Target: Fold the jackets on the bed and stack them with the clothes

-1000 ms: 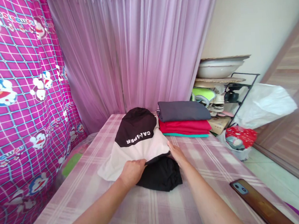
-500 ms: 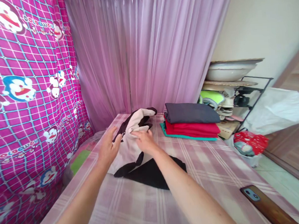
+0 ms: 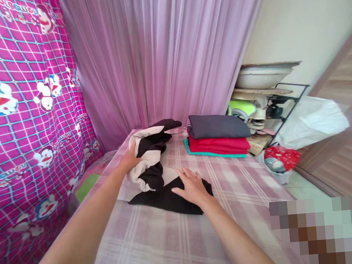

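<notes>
A black and off-white garment point(image 3: 151, 154) lies bunched on the bed, its exact kind unclear. At its left edge is my left hand point(image 3: 130, 159), closed on the pale cloth, with the thumb over the fabric and the fingertips partly hidden. The garment's flat black part point(image 3: 166, 200) spreads toward me and to the right. Over that part, my right hand point(image 3: 192, 185) is open, palm down with fingers spread. It holds nothing; whether it presses on the cloth I cannot tell.
Folded clothes point(image 3: 219, 138) in dark grey, red and teal are stacked at the far right of the plaid-covered bed point(image 3: 142, 244). A rack point(image 3: 294, 104) with a basin point(image 3: 263, 77) and shoes stands beyond. Curtains hang behind and left. The lower right corner is pixelated.
My left hand has met the garment's left edge, and the bunched part shows more black. My right hand has left the pale cloth and moved right and nearer, over the black part.
</notes>
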`<state>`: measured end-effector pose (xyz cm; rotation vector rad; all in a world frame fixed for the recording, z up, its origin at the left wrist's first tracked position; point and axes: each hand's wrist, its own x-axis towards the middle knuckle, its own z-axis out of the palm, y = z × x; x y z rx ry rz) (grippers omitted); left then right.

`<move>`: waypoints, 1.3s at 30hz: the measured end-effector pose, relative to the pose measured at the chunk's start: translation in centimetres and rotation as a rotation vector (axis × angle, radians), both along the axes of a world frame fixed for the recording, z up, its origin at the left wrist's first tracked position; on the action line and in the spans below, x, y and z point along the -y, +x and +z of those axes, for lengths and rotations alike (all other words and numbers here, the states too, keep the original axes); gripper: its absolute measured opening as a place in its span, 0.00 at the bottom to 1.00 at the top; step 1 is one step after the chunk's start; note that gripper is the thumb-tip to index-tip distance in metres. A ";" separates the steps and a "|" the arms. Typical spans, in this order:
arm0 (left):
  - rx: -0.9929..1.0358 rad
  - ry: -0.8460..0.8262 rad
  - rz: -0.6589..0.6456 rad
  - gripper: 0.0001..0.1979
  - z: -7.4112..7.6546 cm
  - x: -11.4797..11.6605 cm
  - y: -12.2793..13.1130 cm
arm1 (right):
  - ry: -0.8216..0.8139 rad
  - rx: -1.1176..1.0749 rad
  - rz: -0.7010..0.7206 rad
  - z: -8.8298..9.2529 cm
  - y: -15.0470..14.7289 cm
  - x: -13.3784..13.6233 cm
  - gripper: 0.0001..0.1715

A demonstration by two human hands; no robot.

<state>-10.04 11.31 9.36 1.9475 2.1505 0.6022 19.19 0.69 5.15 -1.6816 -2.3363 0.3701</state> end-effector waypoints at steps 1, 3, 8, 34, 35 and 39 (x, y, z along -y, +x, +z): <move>0.036 -0.013 0.014 0.53 0.1 -0.1 -0.1 | -0.037 0.074 -0.103 -0.6 1.2 0.2 0.46; 0.115 0.003 0.048 0.53 0.5 -0.4 -0.3 | -0.094 0.176 -0.185 -1.3 2.6 0.5 0.40; 0.267 0.128 0.189 0.48 2.2 -0.6 -1.0 | 0.007 0.229 -0.098 0.2 3.0 -1.2 0.13; 0.091 -0.102 -0.007 0.34 -1.3 5.0 0.4 | -0.137 0.294 -0.631 -1.6 12.1 -3.6 0.42; 0.075 -0.122 -0.020 0.36 -1.7 5.0 0.8 | -0.165 0.313 -0.604 -1.7 12.0 -3.6 0.41; -0.033 -0.164 -0.034 0.33 -3.4 4.8 1.4 | -0.305 0.305 -0.531 -1.3 11.5 -4.3 0.31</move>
